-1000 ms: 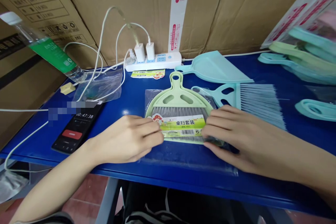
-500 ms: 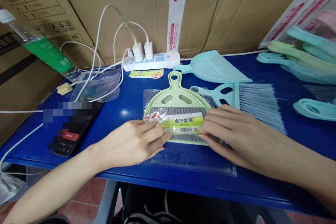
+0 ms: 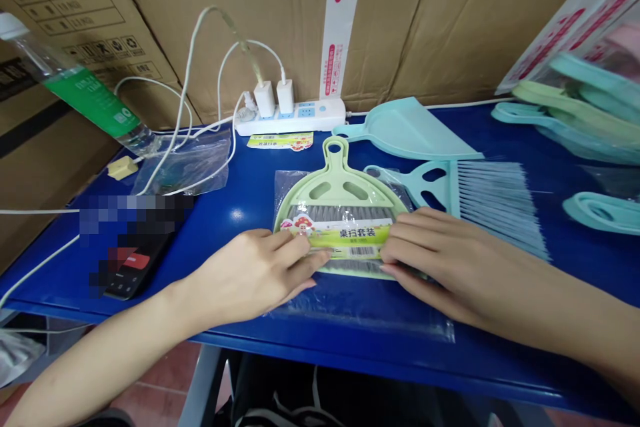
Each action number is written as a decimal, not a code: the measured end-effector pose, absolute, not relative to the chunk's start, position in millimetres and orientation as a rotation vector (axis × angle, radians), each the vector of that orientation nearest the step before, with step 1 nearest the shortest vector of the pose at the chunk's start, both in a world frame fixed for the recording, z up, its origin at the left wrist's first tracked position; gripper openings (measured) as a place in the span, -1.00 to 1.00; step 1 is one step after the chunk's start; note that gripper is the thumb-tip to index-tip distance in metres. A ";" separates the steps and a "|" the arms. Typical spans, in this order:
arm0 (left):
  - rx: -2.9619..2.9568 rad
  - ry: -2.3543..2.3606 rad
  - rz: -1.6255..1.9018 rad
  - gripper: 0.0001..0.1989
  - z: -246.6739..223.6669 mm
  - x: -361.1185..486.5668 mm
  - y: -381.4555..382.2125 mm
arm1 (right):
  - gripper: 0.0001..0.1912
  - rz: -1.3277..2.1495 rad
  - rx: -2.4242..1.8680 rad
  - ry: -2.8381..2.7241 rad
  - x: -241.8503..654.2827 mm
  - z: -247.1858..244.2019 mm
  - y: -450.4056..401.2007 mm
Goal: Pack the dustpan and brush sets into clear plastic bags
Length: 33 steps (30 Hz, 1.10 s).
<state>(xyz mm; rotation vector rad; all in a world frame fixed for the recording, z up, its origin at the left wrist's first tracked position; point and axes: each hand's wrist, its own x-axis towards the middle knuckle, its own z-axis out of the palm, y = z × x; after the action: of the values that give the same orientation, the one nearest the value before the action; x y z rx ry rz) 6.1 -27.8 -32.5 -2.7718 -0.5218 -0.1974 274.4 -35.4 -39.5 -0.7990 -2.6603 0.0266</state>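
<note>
A light green dustpan-and-brush set (image 3: pixel 334 192) with grey bristles lies flat inside a clear plastic bag (image 3: pixel 380 320), its handle pointing away from me. Across the bristles sits a yellow-green paper label (image 3: pixel 370 235) with printed characters, mushrooms and a barcode. My left hand (image 3: pixel 265 273) is closed at the label's left end, thumb and fingers pinching it. At the right end my right hand (image 3: pixel 435 260) is closed the same way, fingertips curled over the edge. Whether the plastic is pinched along with the label I cannot tell.
A blue dustpan (image 3: pixel 415 130) and blue brush (image 3: pixel 495 200) lie behind and right. More bagged sets (image 3: pixel 590 113) are at far right. A power strip (image 3: pixel 300 119), a spare label (image 3: pixel 280 141), a tilted bottle (image 3: pixel 90 100), cables and a phone (image 3: pixel 133 267) are on the blue table.
The label looks flatter and its print clearer, with less glare from the plastic. Both hands keep nearly the same places; the view has shifted slightly.
</note>
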 end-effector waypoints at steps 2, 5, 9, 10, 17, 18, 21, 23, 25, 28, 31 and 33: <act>-2.760 -0.539 -0.194 -0.80 -32.0 5.0 -26.8 | -0.63 0.022 -0.792 -2.662 274.4 -40.1 -35.3; -2.708 -0.548 -0.205 -0.79 -31.5 4.5 -26.6 | -0.62 0.014 -0.788 -2.669 274.3 -40.8 -35.3; -2.687 -0.521 -0.204 -0.80 -30.1 5.3 -27.4 | -0.62 -0.006 -0.778 -2.677 274.7 -41.3 -35.3; -2.684 -0.524 -0.188 -0.80 -29.7 5.5 -27.5 | -0.61 -0.005 -0.776 -2.678 274.9 -41.3 -35.2; -2.658 -0.482 -0.230 -0.78 -28.3 5.6 -25.1 | -0.61 0.053 -0.802 -2.664 275.5 -41.8 -35.1; -2.652 -0.460 -0.256 -0.77 -27.9 5.6 -24.6 | -0.61 0.051 -0.802 -2.659 275.5 -42.1 -35.1; -2.642 -0.380 -0.336 -0.72 -25.3 5.6 -23.6 | -0.60 0.055 -0.798 -2.652 276.1 -42.9 -34.2; -2.640 -0.334 -0.375 -0.71 -23.0 5.5 -23.6 | -0.59 0.063 -0.795 -2.651 276.4 -42.9 -33.6; -2.646 -0.307 -0.381 -0.70 -20.9 4.9 -24.0 | -0.60 0.075 -0.788 -2.656 276.4 -42.3 -33.5; -2.680 -0.290 -0.373 -0.70 -18.5 2.8 -24.7 | -0.62 0.083 -0.791 -2.672 276.4 -41.3 -33.8; -2.739 -0.293 -0.356 -0.69 -17.5 0.7 -25.1 | -0.66 0.098 -0.811 -2.688 277.0 -42.2 -34.4; -2.767 -0.310 -0.328 -0.70 -17.9 0.0 -25.1 | -0.67 0.113 -0.824 -2.693 277.2 -43.9 -34.8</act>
<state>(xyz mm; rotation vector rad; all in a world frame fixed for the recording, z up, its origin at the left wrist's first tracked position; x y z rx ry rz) 0.0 -25.1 -17.9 -2.7669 -0.3097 -0.3279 277.2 -34.8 -43.9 -0.8237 -2.6932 0.1126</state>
